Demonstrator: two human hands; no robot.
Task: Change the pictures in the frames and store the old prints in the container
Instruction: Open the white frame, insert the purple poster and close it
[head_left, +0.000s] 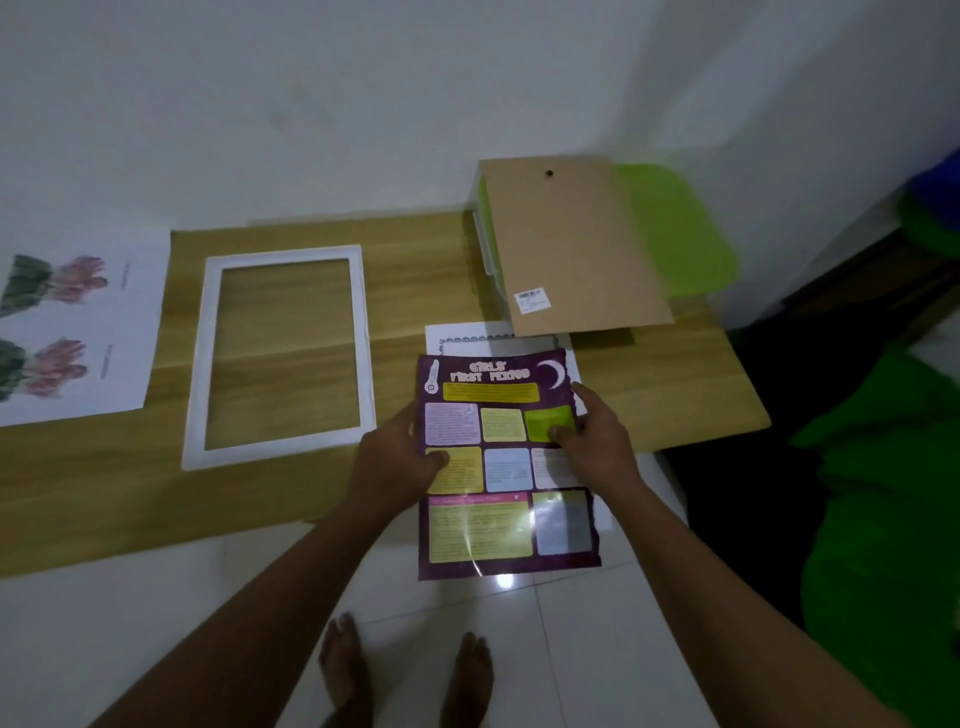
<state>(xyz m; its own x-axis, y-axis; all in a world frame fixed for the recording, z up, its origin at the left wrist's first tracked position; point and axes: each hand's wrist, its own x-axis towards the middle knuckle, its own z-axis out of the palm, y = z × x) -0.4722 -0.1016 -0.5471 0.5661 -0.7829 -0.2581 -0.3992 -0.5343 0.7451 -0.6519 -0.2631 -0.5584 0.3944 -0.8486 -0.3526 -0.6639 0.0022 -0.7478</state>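
Head view: on the big tabletop (415, 270) the white frame (283, 252) lies empty, left of my grip, its long side pointing away from me. Far right, a brown board (571, 244) hides most of the green-lidded container (675, 228). Over the near edge I pinch the purple print (498, 525), which points the same way. My left hand (395, 457) is nearer the frame than my right hand (597, 441). The print's small words are blurry.

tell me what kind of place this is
Likely a room at home: a low wooden table against a plain white wall, a white tiled floor, and bare feet.
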